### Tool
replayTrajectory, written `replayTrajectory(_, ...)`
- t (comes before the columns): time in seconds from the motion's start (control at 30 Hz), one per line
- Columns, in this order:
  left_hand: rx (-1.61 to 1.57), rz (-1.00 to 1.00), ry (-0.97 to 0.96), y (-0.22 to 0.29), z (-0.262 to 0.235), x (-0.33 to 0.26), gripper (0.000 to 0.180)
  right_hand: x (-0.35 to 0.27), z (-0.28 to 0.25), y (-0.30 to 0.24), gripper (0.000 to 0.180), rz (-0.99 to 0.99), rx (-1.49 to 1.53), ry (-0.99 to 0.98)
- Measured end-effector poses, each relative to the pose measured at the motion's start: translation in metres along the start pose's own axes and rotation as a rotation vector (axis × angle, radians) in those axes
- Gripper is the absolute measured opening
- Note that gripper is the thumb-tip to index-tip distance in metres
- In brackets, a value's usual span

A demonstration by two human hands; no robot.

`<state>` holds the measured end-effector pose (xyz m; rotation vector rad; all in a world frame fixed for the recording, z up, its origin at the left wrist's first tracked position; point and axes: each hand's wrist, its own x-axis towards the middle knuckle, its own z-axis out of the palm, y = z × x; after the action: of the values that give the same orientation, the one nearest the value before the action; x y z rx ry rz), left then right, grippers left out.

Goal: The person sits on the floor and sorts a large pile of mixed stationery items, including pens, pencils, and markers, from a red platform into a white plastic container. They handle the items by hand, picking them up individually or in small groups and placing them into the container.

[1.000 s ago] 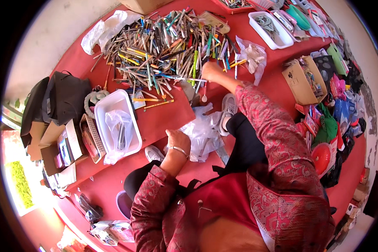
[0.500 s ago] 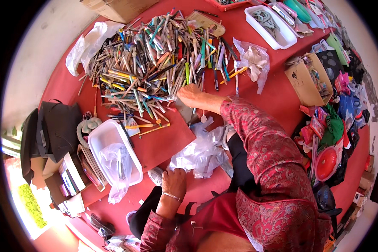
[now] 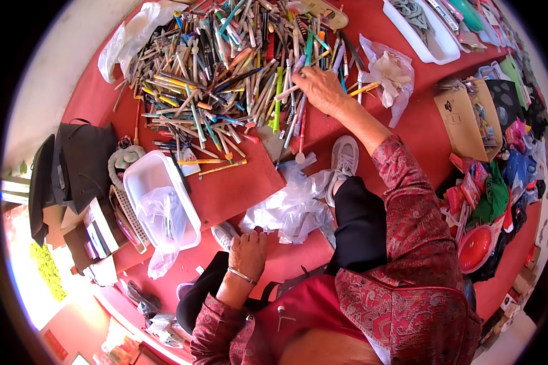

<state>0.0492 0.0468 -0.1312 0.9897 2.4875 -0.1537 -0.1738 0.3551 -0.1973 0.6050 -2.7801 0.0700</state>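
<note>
A large heap of pens, pencils and markers covers the red surface in front of me. At its right edge my right hand is closed, thumb and fingers pinching a pale pen that points left over the pile. A bright green pen lies just beside that pen. My left hand stays low near my lap, a bracelet at its wrist. Its fingers are curled, and a small dark bit shows at their tips; what they hold, if anything, is hidden.
Crumpled clear plastic bags lie between the heap and my lap. On the left are a white tray with a plastic bag and a black bag. To the right are a cardboard box and a red bowl.
My right hand has moved up and right along the heap's edge, and a pale pen now shows in its fingers. My left hand has hardly moved. The whole view has shifted slightly.
</note>
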Motion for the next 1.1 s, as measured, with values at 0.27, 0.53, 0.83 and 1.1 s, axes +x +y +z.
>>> replayTrajectory(0.27,-0.008,0.012,-0.085,0.005,-0.011,0.006,0.026,0.033,0.045,-0.038,0.028,-0.296,-0.05,-0.071)
replayTrajectory(0.53,-0.022,0.018,-0.12,0.009,-0.007,0.008,0.025,0.044,0.057,-0.044,0.013,-0.406,-0.192,0.08)
replayTrajectory(0.83,-0.087,0.032,-0.117,0.011,-0.006,0.009,0.024,0.04,0.064,-0.051,0.013,-0.395,-0.328,-0.118)
replayTrajectory(1.1,-0.095,0.059,-0.056,0.012,0.004,0.005,0.021,0.03,0.052,-0.058,0.014,-0.467,-0.333,-0.116)
